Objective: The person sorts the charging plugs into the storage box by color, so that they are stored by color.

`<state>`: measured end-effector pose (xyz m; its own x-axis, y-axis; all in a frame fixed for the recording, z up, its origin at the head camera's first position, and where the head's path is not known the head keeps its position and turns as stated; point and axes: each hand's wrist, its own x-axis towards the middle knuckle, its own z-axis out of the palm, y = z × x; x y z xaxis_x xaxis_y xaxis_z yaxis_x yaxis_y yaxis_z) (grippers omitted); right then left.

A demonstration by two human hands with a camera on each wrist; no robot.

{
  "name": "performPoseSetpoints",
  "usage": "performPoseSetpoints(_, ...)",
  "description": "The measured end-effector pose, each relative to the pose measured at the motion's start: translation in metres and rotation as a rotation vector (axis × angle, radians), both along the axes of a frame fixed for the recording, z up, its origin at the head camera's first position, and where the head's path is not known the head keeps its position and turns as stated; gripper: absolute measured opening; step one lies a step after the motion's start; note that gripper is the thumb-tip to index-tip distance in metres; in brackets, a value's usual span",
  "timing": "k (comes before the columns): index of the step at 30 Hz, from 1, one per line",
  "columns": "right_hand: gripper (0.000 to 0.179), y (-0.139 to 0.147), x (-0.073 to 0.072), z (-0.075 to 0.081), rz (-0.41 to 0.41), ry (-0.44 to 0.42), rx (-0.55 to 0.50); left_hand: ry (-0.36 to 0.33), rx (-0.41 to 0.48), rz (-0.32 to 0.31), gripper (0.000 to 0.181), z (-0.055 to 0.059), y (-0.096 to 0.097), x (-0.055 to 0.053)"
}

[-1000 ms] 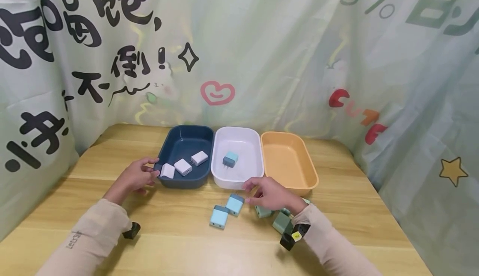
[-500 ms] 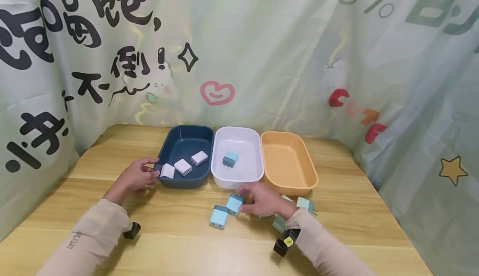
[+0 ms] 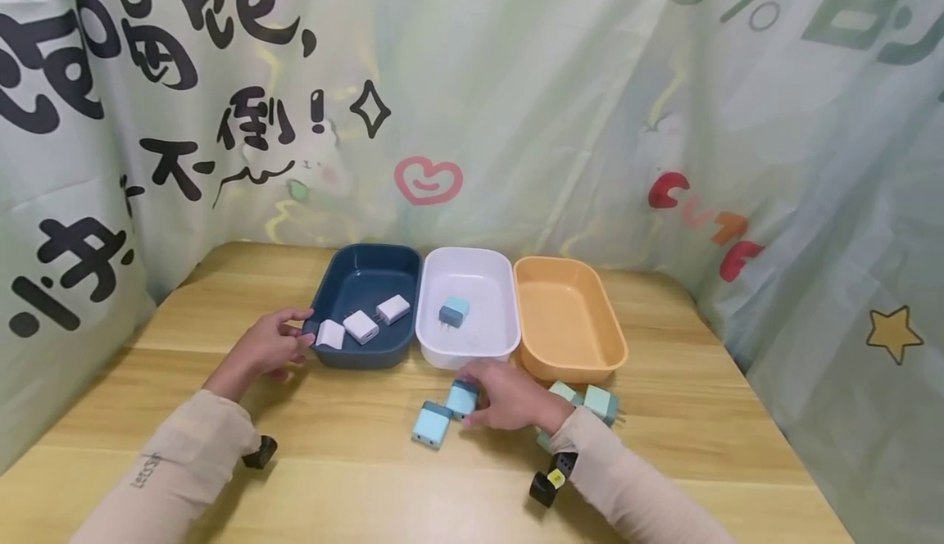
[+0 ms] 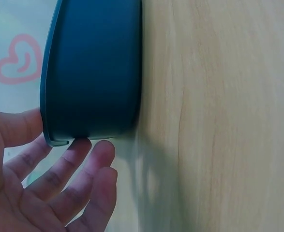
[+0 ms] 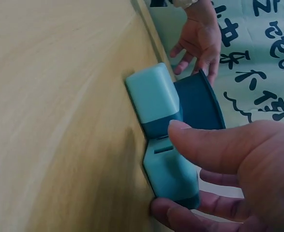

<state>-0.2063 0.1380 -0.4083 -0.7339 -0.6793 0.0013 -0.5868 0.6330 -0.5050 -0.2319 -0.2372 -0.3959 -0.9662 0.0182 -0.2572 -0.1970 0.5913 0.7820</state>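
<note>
My left hand (image 3: 271, 346) is at the near left corner of the dark blue tray (image 3: 376, 261). In the left wrist view the thumb touches the rim and relaxed fingers lie against the outer wall. My right hand (image 3: 509, 394) holds a light blue USB charger (image 3: 461, 399) with a darker end, thumb on one side and fingers curled round the other. Right beside it a second light blue charger (image 3: 431, 424) lies on the table. Three white chargers (image 3: 360, 327) lie in the dark blue tray, and one blue charger (image 3: 453, 311) in the white tray (image 3: 472, 259).
An orange tray (image 3: 571, 323) stands to the right of the white one, the three trays side by side. Green chargers (image 3: 599, 404) lie on the wooden table (image 3: 354, 478) near the right forearm, partly hidden by it. A printed curtain (image 3: 516, 102) hangs behind the table.
My right hand has moved left from beside the green chargers to the blue charger, and its fingers have closed round it. The left hand has stayed at the dark blue tray.
</note>
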Motion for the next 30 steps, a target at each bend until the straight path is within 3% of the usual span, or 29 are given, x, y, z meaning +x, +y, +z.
performPoseSetpoints(9, 0.054, -0.0007, 0.0022, -0.0025, -0.011, 0.049, 0.034, 0.007, 0.0, -0.009, 0.06, 0.0002, -0.0006, 0.0003)
performPoseSetpoints(30, 0.05, 0.0072, 0.0084, 0.0054, -0.021, 0.004, -0.079, 0.008, 0.001, -0.005, 0.06, 0.0, -0.0002, -0.0001)
